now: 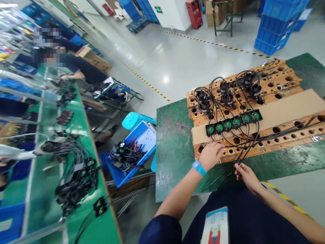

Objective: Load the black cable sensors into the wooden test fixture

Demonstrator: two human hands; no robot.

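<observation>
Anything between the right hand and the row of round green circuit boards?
Yes: between the right hand and the circuit boards lies the drilled wooden rail, with black cables running over it. Toward the row's left end, the left hand is in the way too.

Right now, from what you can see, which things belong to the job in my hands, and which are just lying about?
Seemingly part of the job:
- cables, some in the right hand
- green boards
- black housings
- wooden rack, left hand at its near edge
- cardboard

Probably just lying about:
- blue crates
- red cabinet
</observation>
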